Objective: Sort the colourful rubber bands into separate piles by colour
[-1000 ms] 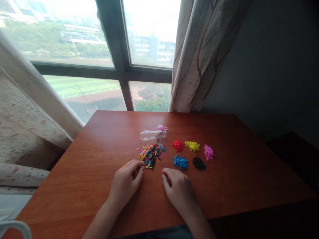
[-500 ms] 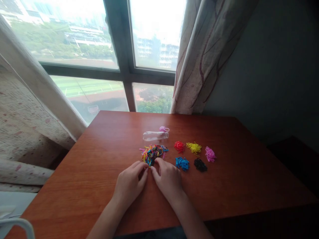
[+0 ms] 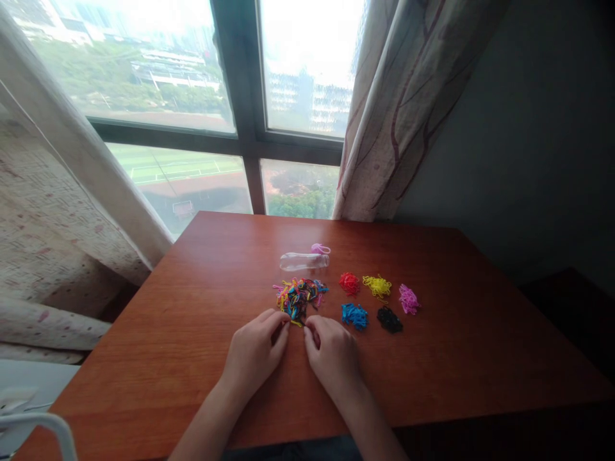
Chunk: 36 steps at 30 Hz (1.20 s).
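Note:
A mixed pile of small coloured rubber bands (image 3: 298, 296) lies on the table in front of my hands. My left hand (image 3: 257, 342) rests at its near left edge, thumb and forefinger pinched together; what they hold is hidden. On the near right side, my right hand (image 3: 335, 349) pinches a dark rubber band at its fingertips. A yellow band pokes out of the pile between the two hands. To the right are separate heaps: red bands (image 3: 349, 283), yellow bands (image 3: 377, 287), pink bands (image 3: 409, 299), blue bands (image 3: 354, 315) and black bands (image 3: 389, 319).
Behind the pile a clear plastic bottle (image 3: 302, 261) lies on its side, a pink loop-shaped piece (image 3: 321, 248) beside it. The brown wooden table (image 3: 168, 346) reaches to a window with curtains (image 3: 375, 128). A white curved tube (image 3: 48, 422) stands at the lower left.
My hands have moved apart, the right one drawing slightly rightward from the left. The view has shifted a little, so everything sits slightly further right.

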Each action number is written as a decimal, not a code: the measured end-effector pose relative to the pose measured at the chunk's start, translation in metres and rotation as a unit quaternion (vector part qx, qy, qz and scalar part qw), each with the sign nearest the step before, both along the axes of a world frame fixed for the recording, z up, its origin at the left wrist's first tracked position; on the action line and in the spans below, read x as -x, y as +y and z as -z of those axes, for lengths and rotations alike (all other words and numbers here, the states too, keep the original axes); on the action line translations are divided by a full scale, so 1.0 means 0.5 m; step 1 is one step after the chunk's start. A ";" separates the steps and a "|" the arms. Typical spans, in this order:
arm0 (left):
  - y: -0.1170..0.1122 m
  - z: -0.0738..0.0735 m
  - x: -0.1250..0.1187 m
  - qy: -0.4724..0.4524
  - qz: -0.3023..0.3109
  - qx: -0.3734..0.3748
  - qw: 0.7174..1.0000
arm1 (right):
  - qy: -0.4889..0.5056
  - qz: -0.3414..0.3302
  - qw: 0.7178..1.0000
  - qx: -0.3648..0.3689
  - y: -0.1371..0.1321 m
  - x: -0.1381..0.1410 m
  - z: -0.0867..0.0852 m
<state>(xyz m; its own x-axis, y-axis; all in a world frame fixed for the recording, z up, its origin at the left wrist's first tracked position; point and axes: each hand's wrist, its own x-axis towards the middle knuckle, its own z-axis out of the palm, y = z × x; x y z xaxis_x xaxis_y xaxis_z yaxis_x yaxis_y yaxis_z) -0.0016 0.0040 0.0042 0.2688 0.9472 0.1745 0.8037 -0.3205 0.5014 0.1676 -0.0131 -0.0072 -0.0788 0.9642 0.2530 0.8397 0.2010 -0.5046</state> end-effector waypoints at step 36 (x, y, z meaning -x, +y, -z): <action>0.000 -0.004 -0.002 -0.005 0.004 -0.012 1.000 | 0.034 0.058 0.998 -0.016 -0.063 -0.045 0.013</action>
<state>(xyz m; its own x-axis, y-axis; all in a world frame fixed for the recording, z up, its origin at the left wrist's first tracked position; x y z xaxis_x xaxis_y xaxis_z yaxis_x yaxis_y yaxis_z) -0.0007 0.0041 0.0062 0.2741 0.9407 0.2001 0.7960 -0.3386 0.5018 0.1901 -0.0445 -0.0137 0.0518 0.9572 0.2848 0.8225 0.1209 -0.5558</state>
